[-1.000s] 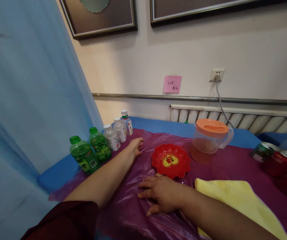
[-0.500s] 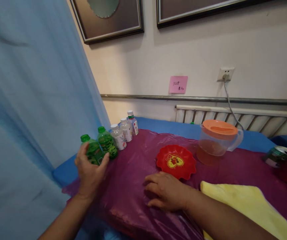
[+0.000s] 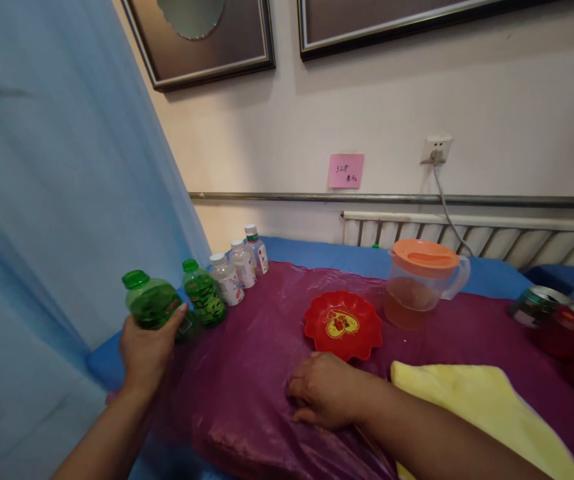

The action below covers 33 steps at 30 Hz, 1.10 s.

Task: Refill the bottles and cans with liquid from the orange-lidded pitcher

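My left hand [image 3: 147,350] is wrapped round a green plastic bottle [image 3: 154,301] with a green cap, which leans to the left. Beside it, a second green bottle [image 3: 205,294] stands at the end of a row of white-capped clear bottles [image 3: 227,280]. My right hand [image 3: 323,389] rests on the purple plastic cover [image 3: 247,393], fingers bent and thumb a little apart, with nothing seen in it. Just beyond that hand lies a red scalloped plate [image 3: 367,333] with a yellow heart design.
A clear jug [image 3: 409,293] with an orange lid and brownish liquid stands right of the plate. A folded yellow cloth [image 3: 471,400] lies in front of it. Drink cans [image 3: 571,330] are at the right edge. A blue curtain [image 3: 67,200] hangs at left; a radiator [image 3: 491,240] is behind.
My left hand has closed on the outer green bottle, moved it left and tipped it. My right hand stays by the plate, its fingers slightly more curled. The view has shifted a little right.
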Each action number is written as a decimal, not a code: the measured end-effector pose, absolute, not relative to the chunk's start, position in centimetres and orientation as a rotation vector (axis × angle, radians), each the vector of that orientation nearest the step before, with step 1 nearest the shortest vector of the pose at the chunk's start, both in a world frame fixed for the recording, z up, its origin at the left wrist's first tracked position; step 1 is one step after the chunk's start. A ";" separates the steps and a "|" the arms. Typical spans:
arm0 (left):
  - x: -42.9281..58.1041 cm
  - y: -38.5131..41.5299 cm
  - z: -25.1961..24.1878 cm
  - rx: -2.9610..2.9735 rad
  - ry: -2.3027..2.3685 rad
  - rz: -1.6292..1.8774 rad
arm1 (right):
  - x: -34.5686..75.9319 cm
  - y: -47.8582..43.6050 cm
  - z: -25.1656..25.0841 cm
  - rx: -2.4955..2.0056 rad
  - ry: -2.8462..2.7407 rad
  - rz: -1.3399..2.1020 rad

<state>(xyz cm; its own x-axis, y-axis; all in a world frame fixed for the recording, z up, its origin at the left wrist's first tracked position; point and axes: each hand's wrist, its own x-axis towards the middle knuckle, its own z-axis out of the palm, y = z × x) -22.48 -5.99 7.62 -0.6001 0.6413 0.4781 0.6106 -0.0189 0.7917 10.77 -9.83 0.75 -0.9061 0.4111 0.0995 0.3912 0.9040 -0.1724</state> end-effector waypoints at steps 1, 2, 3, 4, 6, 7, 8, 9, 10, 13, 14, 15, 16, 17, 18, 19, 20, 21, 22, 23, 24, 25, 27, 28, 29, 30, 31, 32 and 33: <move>-21.4 -6.4 8.3 1.386 2.219 1.779 | 10.8 -9.8 0.7 -0.623 -2.937 0.206; -20.1 -6.8 8.9 1.408 2.188 1.808 | 10.7 -9.7 0.7 -0.622 -2.937 0.181; -18.5 -7.0 9.4 1.438 2.103 1.821 | 10.7 -9.7 0.6 -0.615 -2.933 0.152; -16.6 -7.1 9.8 1.478 1.987 1.807 | 10.7 -9.6 0.5 -0.601 -2.925 0.120; -12.7 -6.7 10.2 1.524 1.753 1.708 | 10.7 -9.5 0.4 -0.555 -2.890 0.055; -10.7 -6.3 10.3 1.547 1.655 1.670 | 10.7 -9.5 0.4 -0.529 -2.864 0.028; -8.9 -5.7 10.2 1.573 1.573 1.647 | 10.7 -9.4 0.4 -0.507 -2.836 0.003; -7.2 -5.0 9.9 1.598 1.509 1.624 | 10.7 -9.3 0.3 -0.486 -2.809 -0.024; -5.7 -4.2 9.6 1.625 1.463 1.602 | 10.7 -9.3 0.3 -0.468 -2.783 -0.051; -2.6 -1.8 8.0 1.727 1.411 1.533 | 10.5 -8.9 -0.1 -0.420 -2.708 -0.138; -2.0 -1.1 7.4 1.779 1.405 1.519 | 10.4 -8.7 -0.3 -0.405 -2.679 -0.164; -1.6 -0.5 6.7 1.835 1.404 1.510 | 10.3 -8.5 -0.5 -0.392 -2.642 -0.185; -1.3 -0.1 5.9 1.886 1.408 1.503 | 10.2 -8.3 -0.6 -0.377 -2.600 -0.204; -1.2 0.2 5.1 1.923 1.421 1.501 | 10.1 -8.0 -0.8 -0.359 -2.556 -0.220; -1.2 0.4 4.4 1.942 1.441 1.498 | 10.1 -7.9 -0.9 -0.338 -2.513 -0.235; -1.2 0.6 3.7 1.945 1.466 1.487 | 10.0 -7.7 -0.9 -0.317 -2.477 -0.247; -1.3 0.7 3.0 1.939 1.487 1.476 | 10.0 -7.6 -1.0 -0.298 -2.452 -0.258; -1.4 0.7 2.4 1.936 1.495 1.463 | 9.9 -7.4 -1.0 -0.284 -2.437 -0.267; -1.5 0.7 2.0 1.943 1.490 1.452 | 9.9 -7.4 -1.1 -0.277 -2.428 -0.274; -1.6 0.7 1.6 1.958 1.476 1.441 | 9.9 -7.3 -1.1 -0.278 -2.416 -0.280; -1.7 0.6 1.4 1.980 1.458 1.433 | 9.9 -7.3 -1.2 -0.285 -2.401 -0.286; -1.8 0.6 1.3 2.007 1.440 1.429 | 9.9 -7.2 -1.2 -0.295 -2.382 -0.292; -2.0 0.7 1.2 2.062 1.402 1.427 | 9.9 -7.2 -1.3 -0.317 -2.345 -0.304; -2.1 0.8 1.2 2.082 1.378 1.434 | 10.0 -7.2 -1.4 -0.322 -2.336 -0.308; -2.3 0.9 1.2 2.097 1.355 1.442 | 10.0 -7.1 -1.4 -0.323 -2.333 -0.312; -2.4 1.1 1.2 2.104 1.337 1.454 | 10.0 -7.1 -1.4 -0.322 -2.334 -0.314; -2.5 1.2 1.2 2.106 1.327 1.465 | 10.1 -7.1 -1.4 -0.317 -2.328 -0.317; -2.6 1.3 1.1 2.105 1.326 1.478 | 10.1 -7.0 -1.3 -0.311 -2.315 -0.322; -2.7 1.3 1.1 2.104 1.331 1.489 | 10.2 -7.0 -1.2 -0.301 -2.294 -0.325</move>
